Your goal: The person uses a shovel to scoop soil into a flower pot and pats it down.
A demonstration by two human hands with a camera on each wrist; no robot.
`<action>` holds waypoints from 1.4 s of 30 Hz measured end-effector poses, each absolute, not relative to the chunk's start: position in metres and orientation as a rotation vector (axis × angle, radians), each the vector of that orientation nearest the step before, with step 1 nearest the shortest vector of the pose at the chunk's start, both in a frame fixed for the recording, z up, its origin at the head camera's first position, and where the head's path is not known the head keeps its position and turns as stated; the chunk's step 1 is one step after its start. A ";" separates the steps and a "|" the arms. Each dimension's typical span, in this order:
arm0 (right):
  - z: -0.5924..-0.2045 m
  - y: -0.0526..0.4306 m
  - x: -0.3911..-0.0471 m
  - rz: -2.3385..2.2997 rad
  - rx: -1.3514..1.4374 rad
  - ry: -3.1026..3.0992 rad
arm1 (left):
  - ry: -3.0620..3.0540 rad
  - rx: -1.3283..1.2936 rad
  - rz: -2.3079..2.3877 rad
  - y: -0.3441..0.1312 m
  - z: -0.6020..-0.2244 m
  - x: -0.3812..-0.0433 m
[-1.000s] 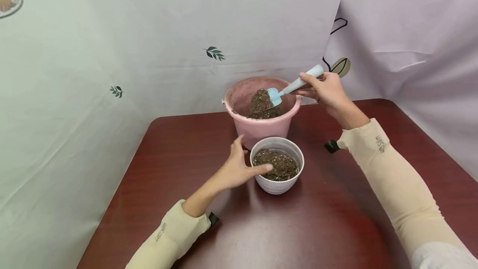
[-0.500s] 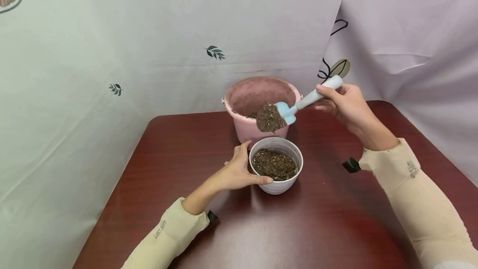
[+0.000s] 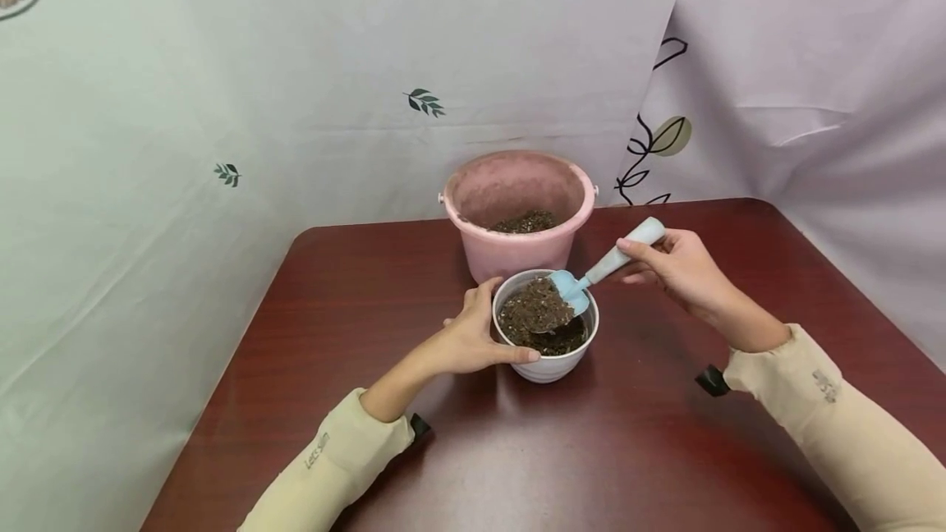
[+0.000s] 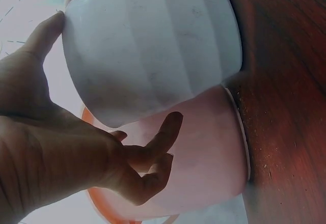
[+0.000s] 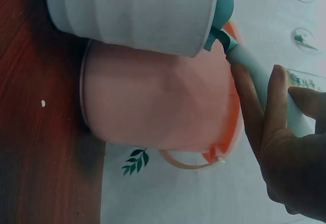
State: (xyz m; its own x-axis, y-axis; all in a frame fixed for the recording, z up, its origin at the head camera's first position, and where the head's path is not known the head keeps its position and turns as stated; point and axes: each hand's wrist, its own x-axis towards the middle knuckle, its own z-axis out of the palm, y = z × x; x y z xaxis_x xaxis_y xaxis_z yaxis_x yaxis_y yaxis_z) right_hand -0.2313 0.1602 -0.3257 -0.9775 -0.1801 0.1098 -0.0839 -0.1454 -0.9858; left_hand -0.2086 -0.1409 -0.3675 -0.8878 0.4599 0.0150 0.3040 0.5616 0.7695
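Observation:
A white ribbed flowerpot (image 3: pixel 545 369) stands on the table, part filled with dark potting soil (image 3: pixel 565 341). My left hand (image 3: pixel 467 341) holds it from the left, the thumb along the front rim and the other fingers round the far side. In the left wrist view the thumb (image 4: pixel 43 35) touches the pot's rim. My right hand (image 3: pixel 683 273) grips the pale handle of a light blue hand trowel (image 3: pixel 621 259). Its soil-covered blade slants down inside the flowerpot's mouth. In the right wrist view the fingers wrap the trowel handle (image 5: pixel 254 68), while the flowerpot hides part of the blade.
A pink bucket (image 3: pixel 510 253) with some soil stands right behind the flowerpot. The dark red wooden table (image 3: pixel 369 286) has its back edge near a pale fabric wall (image 3: pixel 332 105) printed with leaves. A small pale speck (image 5: pixel 43 103) lies on the tabletop.
My right hand has carried the soil-laden trowel from the bucket forward and down into the flowerpot. The left thumb has moved from above the soil to the flowerpot's front rim.

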 end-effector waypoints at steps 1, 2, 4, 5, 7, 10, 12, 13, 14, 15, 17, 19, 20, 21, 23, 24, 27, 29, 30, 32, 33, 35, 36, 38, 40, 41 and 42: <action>-0.327 0.159 -0.232 -2.290 -0.305 2.059 | 2.606 0.650 1.233 -0.141 -0.368 -0.208; -0.329 0.157 -0.233 -2.269 -0.305 2.109 | 2.605 0.654 1.234 -0.142 -0.368 -0.208; -0.330 0.154 -0.234 -2.233 -0.323 2.203 | 2.603 0.664 1.234 -0.142 -0.369 -0.208; -0.330 0.154 -0.235 -2.215 -0.336 2.245 | 2.601 0.667 1.234 -0.142 -0.369 -0.208; -0.329 0.153 -0.235 -2.183 -0.376 2.308 | 2.595 0.677 1.236 -0.142 -0.369 -0.208; -0.327 0.153 -0.236 -2.156 -0.431 2.351 | 2.581 0.694 1.248 -0.142 -0.369 -0.208; -0.325 0.154 -0.235 -2.138 -0.457 2.373 | 2.572 0.708 1.253 -0.142 -0.368 -0.209; -0.324 0.155 -0.235 -2.124 -0.464 2.392 | 2.567 0.712 1.254 -0.142 -0.368 -0.209; -0.323 0.155 -0.234 -2.106 -0.472 2.416 | 2.565 0.717 1.256 -0.143 -0.368 -0.209; -0.322 0.156 -0.233 -2.078 -0.482 2.451 | 2.565 0.721 1.254 -0.143 -0.368 -0.209; -0.319 0.156 -0.232 -2.016 -0.500 2.522 | 2.569 0.725 1.251 -0.143 -0.367 -0.209; -0.315 0.157 -0.230 -1.935 -0.512 2.612 | 2.576 0.721 1.246 -0.143 -0.367 -0.209; -0.314 0.157 -0.229 -1.892 -0.517 2.655 | 2.581 0.719 1.243 -0.143 -0.367 -0.209; -0.312 0.156 -0.229 -1.851 -0.517 2.695 | 2.586 0.716 1.239 -0.142 -0.367 -0.209; -0.309 0.155 -0.227 -1.783 -0.511 2.761 | 2.592 0.712 1.234 -0.142 -0.366 -0.209; -0.308 0.155 -0.226 -1.759 -0.508 2.785 | 2.593 0.711 1.230 -0.142 -0.366 -0.209; -0.305 0.154 -0.224 -1.699 -0.510 2.847 | 2.597 0.707 1.221 -0.142 -0.367 -0.209; -0.303 0.153 -0.223 -1.667 -0.528 2.891 | 2.594 0.707 1.218 -0.142 -0.367 -0.210; -0.303 0.153 -0.223 -1.656 -0.540 2.908 | 2.594 0.709 1.217 -0.142 -0.367 -0.210; -0.301 0.152 -0.222 -1.632 -0.567 2.946 | 2.592 0.710 1.216 -0.142 -0.366 -0.210; -0.299 0.152 -0.221 -1.626 -0.582 2.959 | 2.590 0.711 1.216 -0.142 -0.367 -0.210; -0.297 0.151 -0.220 -1.617 -0.596 2.977 | 2.589 0.711 1.213 -0.142 -0.366 -0.210; -0.296 0.150 -0.220 -1.605 -0.603 2.984 | 2.591 0.709 1.211 -0.142 -0.366 -0.210; -0.293 0.150 -0.219 -1.569 -0.626 2.993 | 2.590 0.708 1.209 -0.142 -0.366 -0.209; -0.290 0.150 -0.218 -1.522 -0.665 2.985 | 2.590 0.715 1.211 -0.142 -0.366 -0.209; -0.289 0.150 -0.217 -1.500 -0.692 2.978 | 2.588 0.716 1.211 -0.143 -0.366 -0.209; -0.288 0.150 -0.216 -1.477 -0.723 2.970 | 2.589 0.722 1.213 -0.143 -0.366 -0.209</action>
State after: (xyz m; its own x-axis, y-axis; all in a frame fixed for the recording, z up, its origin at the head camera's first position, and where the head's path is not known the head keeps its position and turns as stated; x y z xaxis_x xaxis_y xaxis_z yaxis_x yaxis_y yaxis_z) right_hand -0.2162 0.1498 -0.2883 -0.8788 -0.2578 0.4016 -0.4758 0.5380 -0.6958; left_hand -0.2088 -0.1427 -0.3657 -0.8627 0.5048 0.0314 0.3471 0.5458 0.7627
